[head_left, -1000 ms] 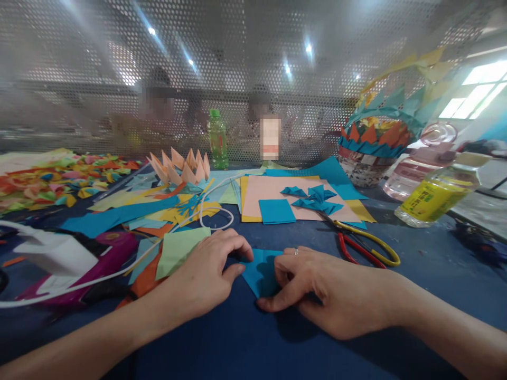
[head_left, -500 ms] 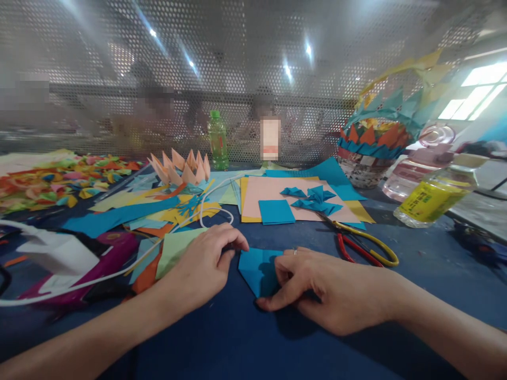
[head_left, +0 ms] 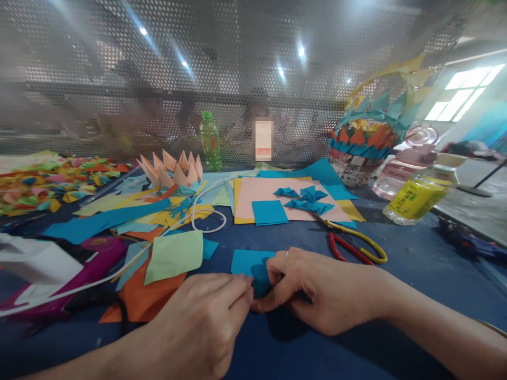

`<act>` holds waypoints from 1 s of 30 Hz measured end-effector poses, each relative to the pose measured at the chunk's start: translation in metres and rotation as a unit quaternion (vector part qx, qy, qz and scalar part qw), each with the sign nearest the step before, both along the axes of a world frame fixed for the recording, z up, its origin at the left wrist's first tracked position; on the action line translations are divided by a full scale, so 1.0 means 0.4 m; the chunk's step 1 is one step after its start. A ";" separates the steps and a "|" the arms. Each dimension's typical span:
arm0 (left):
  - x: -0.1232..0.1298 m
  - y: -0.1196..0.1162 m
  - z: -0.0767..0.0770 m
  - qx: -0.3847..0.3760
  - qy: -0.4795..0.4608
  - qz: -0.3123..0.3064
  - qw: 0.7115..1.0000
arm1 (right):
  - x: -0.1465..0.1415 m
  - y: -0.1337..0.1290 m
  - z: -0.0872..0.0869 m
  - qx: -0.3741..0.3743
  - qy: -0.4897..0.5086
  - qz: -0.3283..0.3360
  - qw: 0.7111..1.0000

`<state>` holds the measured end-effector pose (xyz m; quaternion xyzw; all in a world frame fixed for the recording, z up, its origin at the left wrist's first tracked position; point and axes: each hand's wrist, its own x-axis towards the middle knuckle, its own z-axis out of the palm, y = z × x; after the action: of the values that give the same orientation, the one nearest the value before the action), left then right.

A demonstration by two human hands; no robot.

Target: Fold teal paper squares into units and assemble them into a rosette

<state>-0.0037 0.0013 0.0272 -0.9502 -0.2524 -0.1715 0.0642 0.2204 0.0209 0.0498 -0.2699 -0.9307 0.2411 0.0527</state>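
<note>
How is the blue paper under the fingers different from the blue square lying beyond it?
The blue paper is partly covered by the left hand and right hand; no hand covers the blue square. The blue paper lies on the dark table, the blue square mostly on the pink sheet. The blue paper is nearer the camera; the blue square is farther. Both are a similar blue.

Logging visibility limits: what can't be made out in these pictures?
All in the head view:
- Blue paper sheet: right and lower parts covered by the bare right hand and bare left hand.
- Red-and-yellow-handled metal scissors: tips lost among folded blue paper pieces.
- White power adapter: cut off by left edge.
- Yellow bottle label: fine print too small.
</note>
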 end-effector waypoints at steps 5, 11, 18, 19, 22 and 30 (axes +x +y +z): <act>0.007 -0.010 0.000 0.099 0.055 -0.002 0.994 | -0.001 0.001 0.000 0.001 0.001 0.004 1.000; 0.003 -0.010 -0.010 0.066 0.175 0.065 0.980 | -0.005 -0.005 -0.007 0.010 0.019 0.004 1.000; -0.004 0.010 -0.019 0.017 0.147 0.122 0.982 | 0.002 0.048 -0.060 0.077 0.174 -0.154 0.970; -0.005 0.010 -0.020 0.018 0.147 0.120 0.982 | 0.007 0.058 -0.068 0.095 0.176 -0.186 0.962; -0.008 0.010 -0.024 0.030 0.136 0.116 0.983 | 0.019 0.076 -0.081 0.109 0.148 -0.180 0.966; -0.004 0.015 -0.020 0.090 0.034 0.089 0.991 | 0.008 0.079 -0.090 0.156 0.177 -0.126 0.963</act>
<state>-0.0053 0.0075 0.0194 -0.9195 -0.3173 -0.1546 0.1729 0.2235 0.0526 0.0139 -0.3263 -0.8911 0.1279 0.2882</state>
